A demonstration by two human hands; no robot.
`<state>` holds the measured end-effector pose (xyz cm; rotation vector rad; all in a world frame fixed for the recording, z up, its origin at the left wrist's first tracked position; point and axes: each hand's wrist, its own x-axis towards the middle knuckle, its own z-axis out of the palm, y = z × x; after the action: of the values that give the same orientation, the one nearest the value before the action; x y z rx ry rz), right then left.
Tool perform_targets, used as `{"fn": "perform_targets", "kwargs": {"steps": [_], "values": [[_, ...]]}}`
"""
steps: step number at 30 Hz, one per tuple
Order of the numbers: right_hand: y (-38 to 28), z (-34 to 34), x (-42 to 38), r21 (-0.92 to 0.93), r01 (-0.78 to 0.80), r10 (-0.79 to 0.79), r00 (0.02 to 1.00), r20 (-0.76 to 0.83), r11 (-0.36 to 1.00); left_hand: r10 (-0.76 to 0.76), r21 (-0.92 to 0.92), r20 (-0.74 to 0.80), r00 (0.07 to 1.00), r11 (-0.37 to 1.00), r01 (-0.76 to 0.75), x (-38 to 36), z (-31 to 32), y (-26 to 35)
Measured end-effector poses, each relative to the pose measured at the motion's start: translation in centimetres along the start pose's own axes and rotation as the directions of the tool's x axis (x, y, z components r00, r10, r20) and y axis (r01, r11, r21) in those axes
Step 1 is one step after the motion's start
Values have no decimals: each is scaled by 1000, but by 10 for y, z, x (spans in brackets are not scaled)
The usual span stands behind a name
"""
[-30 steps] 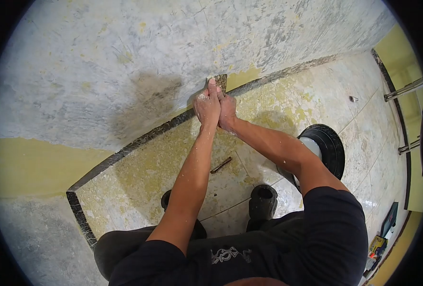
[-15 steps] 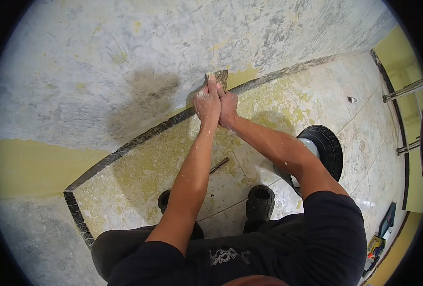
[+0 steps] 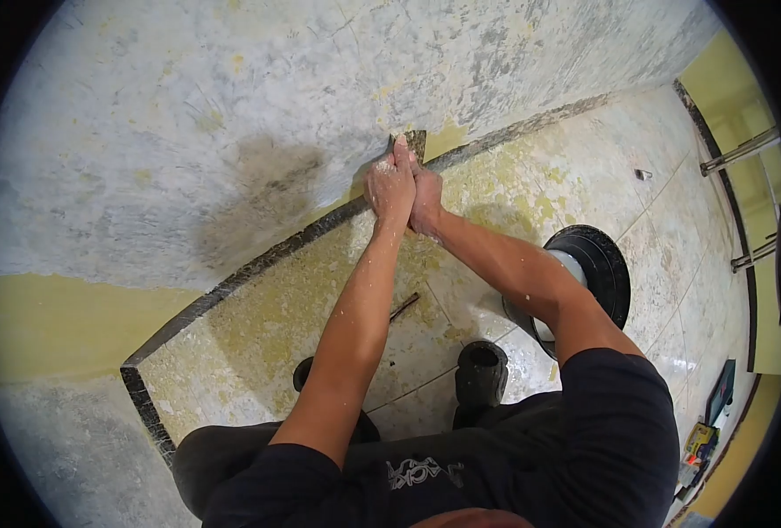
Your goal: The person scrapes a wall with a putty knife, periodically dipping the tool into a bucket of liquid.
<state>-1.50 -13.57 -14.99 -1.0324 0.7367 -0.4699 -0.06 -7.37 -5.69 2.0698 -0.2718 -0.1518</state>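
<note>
Tiled floor [image 3: 668, 255]: pale, littered with yellowish flakes, densest at the left and along the far wall. Thin dark stick [image 3: 405, 306] lies mid-floor. Black-rimmed bucket [image 3: 617, 277] stands to the right; small metallic piece [image 3: 643, 175] lies farther off. Dark green flat item [image 3: 721, 392] at near right.

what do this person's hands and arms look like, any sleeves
The bare left hand and right hand carry whitish residue; pale flecks dot the forearms. No gloves or watch show. The dark fabric sleeves are short and plain.
</note>
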Motion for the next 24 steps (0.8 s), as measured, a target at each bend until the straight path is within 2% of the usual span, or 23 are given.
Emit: {"fn": "perform_targets", "kwargs": {"steps": [1,3,4,5,6,7,9,10,12,13,15,16,18,19,20,22,24], "values": [[-9,4,-6,-33,8,-8,1000,-6,999,5,5,-15,1000,1000,-5,0,-1,1],[-24,11,-28,139,-56,56,998,3,989,16,22,-5,1000,1000,-15,-1,-3,2],[-28,14,-23,145,-36,36,999,7,989,19,42,8,1000,999,-19,6,2,-3],[-30,14,-19,220,-71,63,997,43,973,62,112,-79,995,992,-53,16,16,-18],[-24,9,-16,285,-121,103,992,78,951,56,110,-75,996,993,-48,19,17,-15],[-11,1,-8,278,-133,119,991,69,951,63,102,-58,996,993,-56,15,16,-11],[6,-7,8,310,-146,97,981,168,940,86,91,-27,996,992,-83,9,13,-6],[-9,-3,-5,314,-141,91,981,169,939,93,92,-28,995,992,-90,10,13,-5],[-56,10,-51,193,-16,7,999,48,981,23,18,33,999,1000,-24,7,12,-4],[-47,10,-35,200,5,-16,998,53,980,46,12,25,999,999,-46,11,13,-1],[-28,6,-16,341,-110,80,992,101,934,21,47,9,1000,999,-21,9,15,0],[-25,2,-20,332,-128,102,990,94,935,-2,50,17,1000,999,1,4,15,-3],[-29,-4,-18,192,-122,115,992,47,974,19,35,11,1000,999,-20,6,17,-1],[-26,-3,-16,178,-58,54,998,27,982,12,104,-16,1000,995,-11,11,23,-8],[-20,-5,-12,180,-66,63,998,21,981,6,110,-8,1000,994,-5,9,25,-13],[-15,-3,-2,86,-19,19,1000,1,996,103,91,1,995,991,-102,12,22,-11],[-24,-1,-12,72,11,-12,1000,6,997,124,137,-12,992,983,-122,14,22,-11]]}}
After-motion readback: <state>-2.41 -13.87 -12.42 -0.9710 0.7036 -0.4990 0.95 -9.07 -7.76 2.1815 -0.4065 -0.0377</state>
